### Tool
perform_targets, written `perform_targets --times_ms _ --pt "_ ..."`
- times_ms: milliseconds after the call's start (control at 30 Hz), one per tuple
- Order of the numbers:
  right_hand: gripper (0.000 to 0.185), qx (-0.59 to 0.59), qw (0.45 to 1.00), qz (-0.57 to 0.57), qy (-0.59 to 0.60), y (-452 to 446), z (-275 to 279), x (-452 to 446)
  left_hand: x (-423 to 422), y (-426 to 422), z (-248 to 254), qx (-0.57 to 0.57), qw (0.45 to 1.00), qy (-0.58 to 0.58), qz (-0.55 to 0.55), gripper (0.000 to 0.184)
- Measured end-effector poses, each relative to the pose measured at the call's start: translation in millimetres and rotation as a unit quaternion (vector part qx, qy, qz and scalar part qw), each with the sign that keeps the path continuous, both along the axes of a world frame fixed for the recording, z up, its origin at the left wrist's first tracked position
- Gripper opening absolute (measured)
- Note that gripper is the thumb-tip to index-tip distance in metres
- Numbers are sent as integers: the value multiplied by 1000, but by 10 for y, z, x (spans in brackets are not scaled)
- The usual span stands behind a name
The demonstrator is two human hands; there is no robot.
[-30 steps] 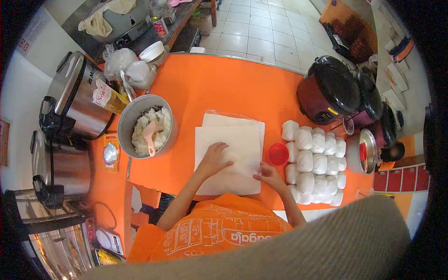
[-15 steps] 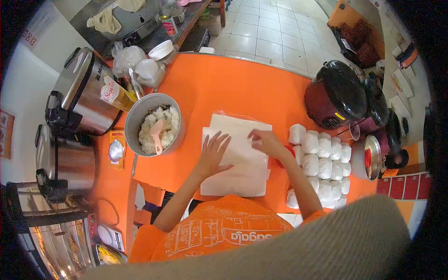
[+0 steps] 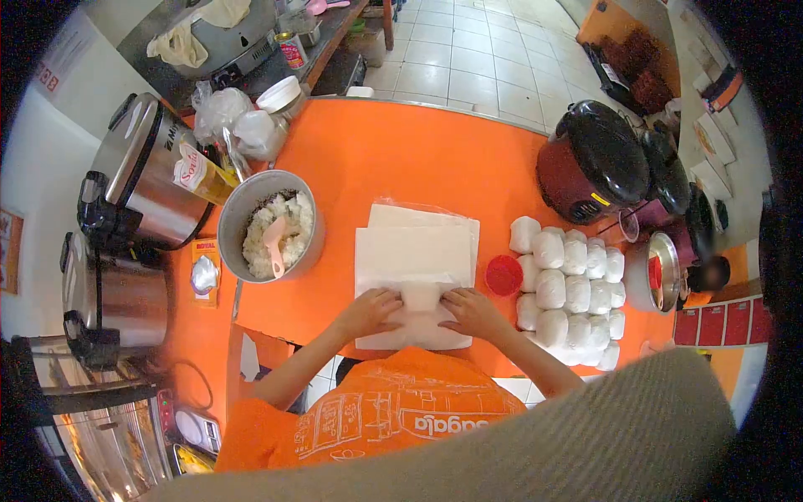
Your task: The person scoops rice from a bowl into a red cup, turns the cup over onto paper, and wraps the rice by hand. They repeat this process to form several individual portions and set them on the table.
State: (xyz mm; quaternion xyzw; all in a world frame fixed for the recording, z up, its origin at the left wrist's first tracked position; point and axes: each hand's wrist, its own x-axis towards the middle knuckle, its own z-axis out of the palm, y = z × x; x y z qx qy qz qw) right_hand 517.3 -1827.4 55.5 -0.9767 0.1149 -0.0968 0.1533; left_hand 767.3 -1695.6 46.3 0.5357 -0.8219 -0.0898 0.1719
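Note:
A stack of white wrapping paper sheets [image 3: 410,247] lies on the orange table in front of me. On its near half, a pale block-like fold of paper [image 3: 420,297] stands up between my hands. My left hand [image 3: 374,310] grips the paper at the left of this fold, its fingers curled inward. At the right side, my right hand [image 3: 468,311] holds the paper in the same way. What lies inside the fold is hidden. A small red cup [image 3: 503,275] stands right of the stack, beside rows of white wrapped bundles [image 3: 577,293].
At the left, a metal pot [image 3: 316,238] holds white rice [image 3: 297,222] and a pink rice paddle [image 3: 273,243]. Large steel cookers [image 3: 155,176] line the left side. Dark red rice cookers [image 3: 590,171] and a metal bowl [image 3: 665,259] stand at the right.
Both hands have come down and nearer my body, from spread over the sheets to gripping the paper's sides. A raised fold now shows between them, and the red cup is uncovered.

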Motion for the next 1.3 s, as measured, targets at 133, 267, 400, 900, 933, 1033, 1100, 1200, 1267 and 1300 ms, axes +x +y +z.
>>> perform_targets --times_ms 133,267,400,900,933,1033,1100,1200,1267,1300 --pt "22 25 999 -19 25 -86 -245 -37 57 56 -205 23 999 29 1 28" --pt "24 210 940 -197 180 -216 128 274 78 -4 -135 145 960 195 137 26" --pt "20 167 944 -218 183 -281 179 520 -35 -418 -17 193 909 211 302 38" --pt "26 207 905 -342 -142 475 -470 280 21 -644 -146 235 940 219 116 23" --pt "29 192 906 -350 -143 508 -540 267 -6 -611 12 299 909 264 121 22" --pt "45 453 793 -366 -180 568 -207 272 -61 -524 390 312 871 363 109 24" --pt "51 639 661 -333 -210 592 106 266 -145 -487 594 296 862 400 97 19" --pt "51 771 514 -272 -258 567 360 213 -277 -453 953 169 913 367 50 17" --pt "47 809 433 -259 -302 557 525 179 -338 -411 1047 68 947 311 54 18" --pt "49 830 392 -242 -314 576 654 153 -369 -363 1059 28 956 280 79 20"
